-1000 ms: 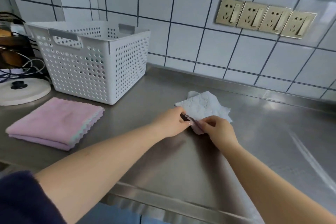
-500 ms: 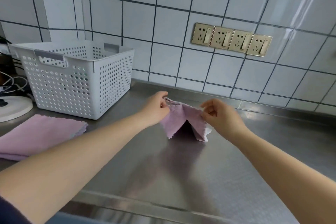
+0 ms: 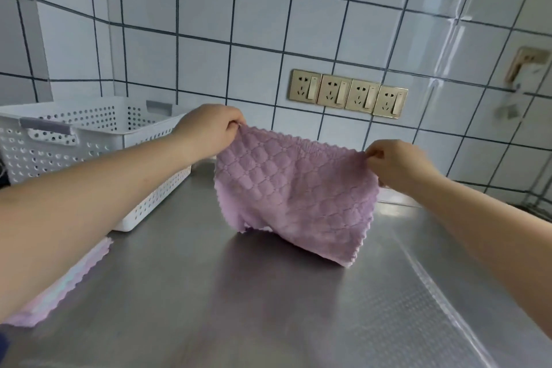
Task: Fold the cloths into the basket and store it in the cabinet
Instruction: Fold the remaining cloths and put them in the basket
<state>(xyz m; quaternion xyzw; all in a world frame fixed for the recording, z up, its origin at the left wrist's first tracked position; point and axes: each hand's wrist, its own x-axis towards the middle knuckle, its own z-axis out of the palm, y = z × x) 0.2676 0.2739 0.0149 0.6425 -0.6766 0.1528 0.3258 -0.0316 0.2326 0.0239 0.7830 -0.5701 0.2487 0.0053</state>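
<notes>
A purple quilted cloth hangs spread out above the steel counter, its lower edge touching the surface. My left hand pinches its top left corner and my right hand pinches its top right corner. A white perforated basket stands at the left behind my left forearm. A folded pink cloth lies on the counter at the near left, mostly hidden under my left arm.
The steel counter runs along a white tiled wall. A row of gold wall sockets sits above the cloth. The counter's right end meets another tiled wall.
Both hands lifted the cloth off the counter and pulled apart, spreading it from a crumpled bunch into a hanging sheet. The camera view tilted upward.
</notes>
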